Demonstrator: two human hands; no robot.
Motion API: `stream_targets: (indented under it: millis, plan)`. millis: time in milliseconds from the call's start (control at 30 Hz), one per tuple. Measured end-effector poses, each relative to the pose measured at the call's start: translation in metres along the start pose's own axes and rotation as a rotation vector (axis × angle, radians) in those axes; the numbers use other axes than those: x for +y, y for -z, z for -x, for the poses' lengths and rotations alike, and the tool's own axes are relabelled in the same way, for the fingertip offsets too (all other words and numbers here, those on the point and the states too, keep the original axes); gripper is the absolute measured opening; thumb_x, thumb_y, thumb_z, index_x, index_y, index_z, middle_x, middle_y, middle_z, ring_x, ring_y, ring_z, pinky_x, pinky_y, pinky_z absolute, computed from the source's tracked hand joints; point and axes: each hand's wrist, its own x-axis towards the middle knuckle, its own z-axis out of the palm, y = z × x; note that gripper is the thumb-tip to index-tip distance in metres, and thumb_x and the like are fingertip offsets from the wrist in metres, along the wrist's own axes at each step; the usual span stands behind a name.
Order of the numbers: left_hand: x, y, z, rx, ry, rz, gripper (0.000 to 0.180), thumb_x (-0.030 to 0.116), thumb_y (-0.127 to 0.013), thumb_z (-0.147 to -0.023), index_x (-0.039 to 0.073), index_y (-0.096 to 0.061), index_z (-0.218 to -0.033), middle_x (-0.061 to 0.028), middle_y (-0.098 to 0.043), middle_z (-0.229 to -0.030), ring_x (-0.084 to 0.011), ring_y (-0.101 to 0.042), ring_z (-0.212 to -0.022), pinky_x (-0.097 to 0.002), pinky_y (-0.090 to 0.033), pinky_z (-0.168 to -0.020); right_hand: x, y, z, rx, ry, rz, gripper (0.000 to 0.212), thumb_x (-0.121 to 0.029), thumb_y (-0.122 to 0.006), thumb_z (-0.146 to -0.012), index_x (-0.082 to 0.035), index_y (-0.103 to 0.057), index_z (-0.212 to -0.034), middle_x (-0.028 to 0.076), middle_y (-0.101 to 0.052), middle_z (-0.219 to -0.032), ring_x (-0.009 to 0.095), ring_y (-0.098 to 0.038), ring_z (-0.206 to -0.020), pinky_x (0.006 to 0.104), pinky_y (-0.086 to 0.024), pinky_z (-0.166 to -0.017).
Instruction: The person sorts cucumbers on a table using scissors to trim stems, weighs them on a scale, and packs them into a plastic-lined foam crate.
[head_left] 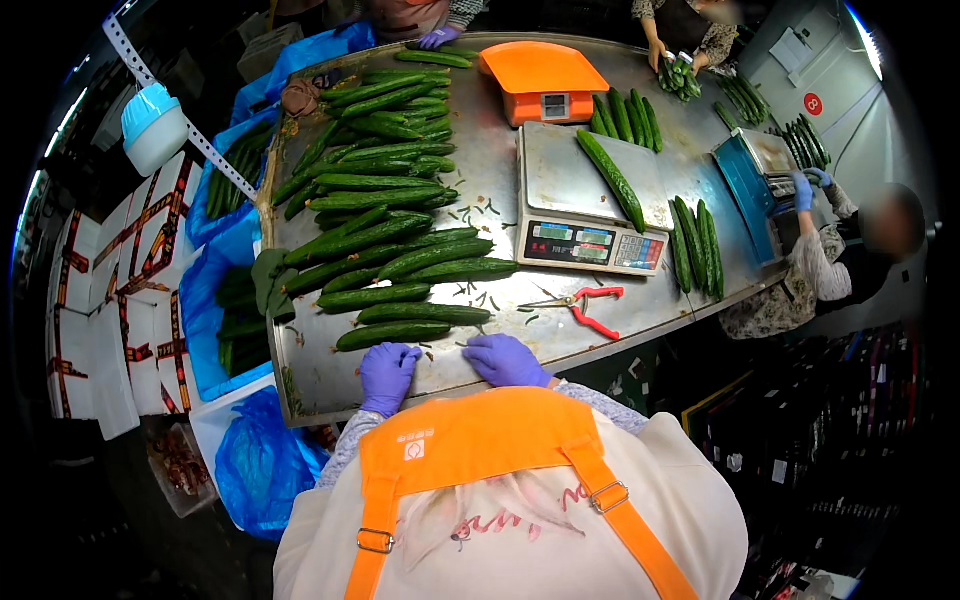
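Note:
My left hand and my right hand, both in purple gloves, rest on the near edge of a metal table. Neither holds anything; the fingers are loosely curled on the steel. Just beyond them lies a row of long green cucumbers, the nearest cucumber a short way from my left fingertips. A larger cucumber pile stretches to the table's far left. A single cucumber lies on the platter of a digital scale. Red-handled scissors lie right of my right hand.
An orange scale stands at the far side. Cucumber groups lie right of the digital scale. A person in blue gloves works at the right; other people's hands are at the far edge. Blue bags with cucumbers and cardboard boxes stand left.

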Motion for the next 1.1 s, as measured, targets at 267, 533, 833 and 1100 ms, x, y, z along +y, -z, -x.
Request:
stream_targets:
  millis: [267, 533, 833, 1100]
  plan:
    - [-0.005, -0.007, -0.003, -0.016, 0.055, -0.025, 0.027, 0.035, -0.064, -0.082, 0.009, -0.066, -0.074, -0.0113, -0.062, -0.075, -0.0315, -0.058, -0.073, -0.0440, -0.044, -0.067, -0.001, -0.001, -0.013, -0.155, -0.161, 0.012, 0.015, -0.019, -0.062, -0.082, -0.011, -0.071, -0.092, 0.006, -0.065, -0.095, 0.028, -0.058, -0.091, 0.0393, -0.048, -0.078]
    - [-0.010, -0.009, -0.002, 0.016, 0.001, -0.028, 0.031, 0.040, -0.061, -0.084, 0.011, -0.066, -0.074, -0.0101, -0.061, -0.074, -0.0296, -0.058, -0.072, -0.0437, -0.045, -0.066, 0.010, -0.013, -0.014, -0.089, -0.196, -0.006, 0.012, -0.020, -0.062, -0.080, -0.015, -0.071, -0.086, 0.005, -0.060, -0.085, 0.027, -0.056, -0.088, 0.0392, -0.047, -0.077]
    - [-0.014, 0.005, -0.005, 0.089, 0.164, 0.323, 0.023, 0.032, -0.066, -0.084, 0.009, -0.070, -0.087, -0.0118, -0.065, -0.081, -0.0274, -0.061, -0.077, -0.0412, -0.047, -0.074, 0.016, -0.015, -0.015, 0.230, -0.289, -0.247, 0.019, -0.013, -0.065, -0.081, -0.008, -0.067, -0.099, 0.010, -0.062, -0.103, 0.028, -0.056, -0.102, 0.0371, -0.045, -0.089]
    - [-0.096, 0.034, -0.065, 0.606, 0.329, 0.150, 0.050, 0.033, -0.066, -0.087, -0.001, -0.057, -0.122, -0.0196, -0.061, -0.115, -0.0322, -0.056, -0.108, -0.0385, -0.042, -0.097, 0.054, -0.008, -0.075, 0.455, -0.421, 0.183, 0.062, -0.024, -0.067, -0.084, 0.003, -0.043, -0.134, 0.026, -0.044, -0.135, 0.038, -0.041, -0.127, 0.0435, -0.031, -0.107]
